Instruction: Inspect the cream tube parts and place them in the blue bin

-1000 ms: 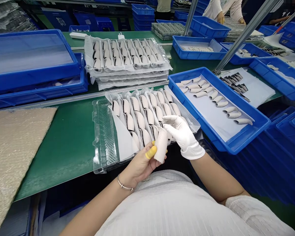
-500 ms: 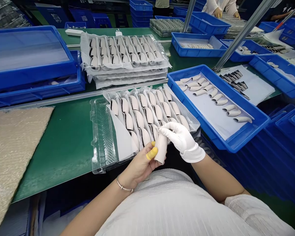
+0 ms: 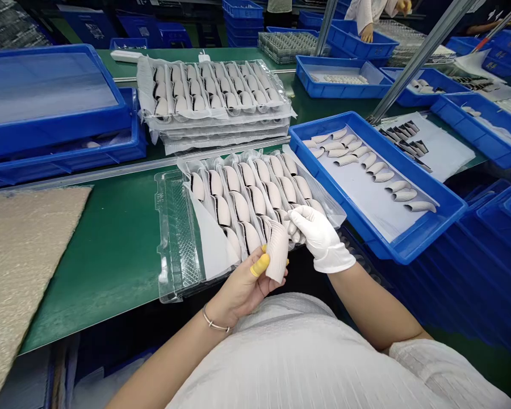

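While the bare left hand (image 3: 247, 281) pinches a ribbed pale shell (image 3: 277, 255) just below centre frame, apparently to steady it, and the gloved right hand (image 3: 316, 234) curls beside it, its grip unclear, white paper (image 3: 216, 247) in the clear tray (image 3: 176, 244) probably keeps similar pieces (image 3: 258, 201) from rubbing.

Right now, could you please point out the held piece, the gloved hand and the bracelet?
Held piece (image 3: 277, 254), head view: ribbed side.
Gloved hand (image 3: 317, 234), head view: back.
Bracelet (image 3: 213, 325), head view: band.
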### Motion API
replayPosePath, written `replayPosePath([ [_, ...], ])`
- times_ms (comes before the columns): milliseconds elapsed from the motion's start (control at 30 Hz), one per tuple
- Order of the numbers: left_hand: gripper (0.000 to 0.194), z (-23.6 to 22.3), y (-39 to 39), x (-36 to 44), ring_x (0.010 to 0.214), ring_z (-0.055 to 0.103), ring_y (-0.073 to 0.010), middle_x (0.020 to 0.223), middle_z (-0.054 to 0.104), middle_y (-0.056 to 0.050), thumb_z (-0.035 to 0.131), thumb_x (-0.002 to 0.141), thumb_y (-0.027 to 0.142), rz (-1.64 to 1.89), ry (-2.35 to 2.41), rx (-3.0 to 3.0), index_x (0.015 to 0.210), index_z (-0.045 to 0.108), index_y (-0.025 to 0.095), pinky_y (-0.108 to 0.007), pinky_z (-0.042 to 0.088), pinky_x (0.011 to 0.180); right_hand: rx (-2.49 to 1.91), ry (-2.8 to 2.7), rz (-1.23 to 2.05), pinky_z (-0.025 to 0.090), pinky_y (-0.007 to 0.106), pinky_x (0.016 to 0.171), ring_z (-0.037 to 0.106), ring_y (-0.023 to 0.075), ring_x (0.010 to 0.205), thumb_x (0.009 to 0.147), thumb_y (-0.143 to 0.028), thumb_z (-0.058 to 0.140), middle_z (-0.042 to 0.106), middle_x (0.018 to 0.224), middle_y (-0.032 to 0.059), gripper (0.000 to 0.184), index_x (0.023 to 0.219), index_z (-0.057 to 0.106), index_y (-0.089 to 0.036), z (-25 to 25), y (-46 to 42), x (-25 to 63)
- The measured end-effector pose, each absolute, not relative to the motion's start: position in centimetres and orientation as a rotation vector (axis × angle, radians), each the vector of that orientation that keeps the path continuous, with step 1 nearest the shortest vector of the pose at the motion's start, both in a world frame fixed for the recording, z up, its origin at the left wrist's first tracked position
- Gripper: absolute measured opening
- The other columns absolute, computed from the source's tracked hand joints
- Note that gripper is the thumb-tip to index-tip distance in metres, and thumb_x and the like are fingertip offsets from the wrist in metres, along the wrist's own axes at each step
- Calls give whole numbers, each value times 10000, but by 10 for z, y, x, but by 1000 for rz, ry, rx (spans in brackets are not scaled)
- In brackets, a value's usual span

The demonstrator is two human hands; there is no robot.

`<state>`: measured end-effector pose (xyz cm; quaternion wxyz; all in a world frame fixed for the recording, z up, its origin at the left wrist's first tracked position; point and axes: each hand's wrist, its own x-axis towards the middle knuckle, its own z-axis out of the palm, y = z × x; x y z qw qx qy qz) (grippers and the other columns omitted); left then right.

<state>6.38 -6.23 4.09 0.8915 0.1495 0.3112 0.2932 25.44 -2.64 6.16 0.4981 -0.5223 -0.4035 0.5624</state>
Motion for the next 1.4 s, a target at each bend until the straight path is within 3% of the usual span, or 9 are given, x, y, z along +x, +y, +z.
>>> replayPosePath([
  [233,508,44,-63,66,785,661,-125,915,679,-39,857,724,456,616,695,394,1062,601,176,-240,566,715,-1281,-1113,1370,401,197,415,509,83,472,882,-594,614,600,644,-12,424,843,609,-171,66,-30,255],
  [433,507,49,-62,68,778,595,-102,914,630,-4,841,719,509,672,784,574,983,550,188,-239,530,715,-1341,-1376,1314,481,252,577,572,130,649,811,-431,757,607,744,-6,303,871,616,-169,75,-37,248],
  [633,593,52,-61,70,761,613,-144,859,622,5,795,687,637,663,859,761,954,503,196,-300,527,701,-1282,-1408,1273,473,274,639,560,131,675,851,-405,701,599,766,-4,258,875,602,-168,74,-39,248],
  [800,458,47,-60,70,651,558,-117,757,580,41,764,773,510,695,895,905,925,450,212,-260,480,599,-1367,-1506,1215,472,293,655,587,159,714,867,-429,678,628,792,15,270,893,610,-169,75,-39,249],
  [1000,386,46,-61,66,698,554,-102,790,562,46,797,767,359,726,1010,1039,912,471,212,-232,476,642,-1383,-1724,1062,460,310,688,569,166,724,962,-445,551,624,767,26,315,799,602,-180,83,-39,246],
  [1100,473,47,-61,65,724,601,-120,811,606,23,796,756,517,761,902,911,968,515,201,-241,514,666,-1303,-1471,1237,432,273,573,507,132,600,954,-516,555,551,673,-8,354,853,608,-182,77,-37,246],
  [1200,593,48,-61,67,758,681,-165,871,681,-49,656,796,692,660,744,598,1044,599,157,-279,577,694,-1186,-1135,1468,373,235,477,433,102,508,904,-604,605,501,625,-39,416,925,602,-188,64,-35,245],
  [1300,467,47,-64,70,767,726,-171,939,734,-108,614,905,561,525,658,315,1038,670,117,-250,601,670,-1040,-964,1567,372,220,484,428,91,518,867,-613,662,506,640,-40,428,868,576,-194,52,-35,240],
  [1400,305,46,-67,71,762,741,-154,931,756,-102,565,980,387,496,606,154,1000,700,115,-217,606,642,-953,-921,1588,366,219,498,397,82,515,824,-630,704,482,617,-47,461,802,562,-191,46,-37,233],
])
